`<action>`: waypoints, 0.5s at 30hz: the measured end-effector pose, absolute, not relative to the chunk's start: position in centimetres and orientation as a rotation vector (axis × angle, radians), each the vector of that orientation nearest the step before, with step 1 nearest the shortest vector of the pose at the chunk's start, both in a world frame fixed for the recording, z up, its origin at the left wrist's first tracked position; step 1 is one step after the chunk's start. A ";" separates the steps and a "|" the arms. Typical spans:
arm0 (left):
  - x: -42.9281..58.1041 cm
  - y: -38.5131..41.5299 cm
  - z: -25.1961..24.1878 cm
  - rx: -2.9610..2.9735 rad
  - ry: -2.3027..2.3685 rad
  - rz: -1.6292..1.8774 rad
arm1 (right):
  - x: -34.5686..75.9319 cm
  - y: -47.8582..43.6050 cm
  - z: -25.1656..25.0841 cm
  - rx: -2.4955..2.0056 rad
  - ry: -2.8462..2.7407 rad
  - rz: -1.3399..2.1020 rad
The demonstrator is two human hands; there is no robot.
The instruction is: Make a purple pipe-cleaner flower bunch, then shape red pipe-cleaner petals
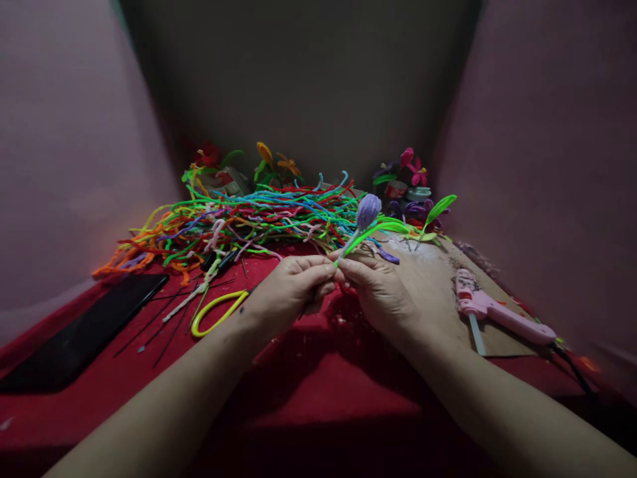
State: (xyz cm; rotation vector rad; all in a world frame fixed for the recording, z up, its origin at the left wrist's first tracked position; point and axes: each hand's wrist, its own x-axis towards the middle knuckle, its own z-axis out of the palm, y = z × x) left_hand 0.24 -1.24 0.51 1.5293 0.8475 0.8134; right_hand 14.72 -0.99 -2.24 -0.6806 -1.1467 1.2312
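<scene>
Both hands meet at the middle, over the red cloth. My left hand point(303, 284) is closed, its thumb and fingers pinching the lower end of a pipe-cleaner flower point(369, 212). From the other side my right hand point(375, 285) pinches the same stem close by. The flower has a rounded lavender head on a pale stem, tilted up and to the right. Bright green pipe cleaners point(381, 228) run from the pinch and arch to the right. Fingertips hide the stem's lowest end. Beside my left wrist lie yellow-handled scissors point(219, 317), partly covered by the hand.
A tangled heap of colourful pipe cleaners point(259, 216) spreads behind the hands. On the right, a pink glue gun point(502, 313) rests on a cardboard sheet point(432, 299). A black phone-like slab point(89, 332) lies left. Finished-looking flowers point(417, 169) stand at the back.
</scene>
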 end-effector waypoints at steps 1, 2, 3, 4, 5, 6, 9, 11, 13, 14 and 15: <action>0.4 -1.3 0.3 1.724 0.951 0.894 | 14.6 -1.1 -2.2 -0.665 -1.122 1.232; 0.5 -1.4 -0.1 1.936 1.063 0.980 | 14.5 -1.2 -2.2 -0.669 -1.102 1.216; 0.6 -1.5 -0.4 2.147 1.169 1.049 | 14.4 -1.3 -2.2 -0.683 -1.093 1.191; 0.8 -1.5 -0.8 2.337 1.259 1.076 | 14.3 -1.4 -2.1 -0.701 -1.092 1.164; 0.8 -1.5 -1.2 2.490 1.325 1.065 | 14.2 -1.4 -2.1 -0.717 -1.099 1.145; 0.9 -1.5 -1.4 2.600 1.368 1.029 | 14.2 -1.5 -2.1 -0.727 -1.111 1.139; 0.8 -1.5 -1.4 2.646 1.369 1.000 | 14.4 -1.4 -2.2 -0.719 -1.148 1.185; 0.7 -1.5 -0.8 2.475 1.306 1.055 | 14.6 -1.2 -2.4 -0.733 -1.180 1.227; 0.7 -1.5 0.0 2.220 1.203 1.053 | 14.8 -0.9 -2.6 -0.753 -1.213 1.250; 0.6 -1.5 0.3 2.080 1.144 1.027 | 14.9 -0.8 -2.8 -0.754 -1.224 1.263; 0.6 -1.5 0.6 1.939 1.081 0.995 | 14.9 -0.6 -2.9 -0.748 -1.230 1.275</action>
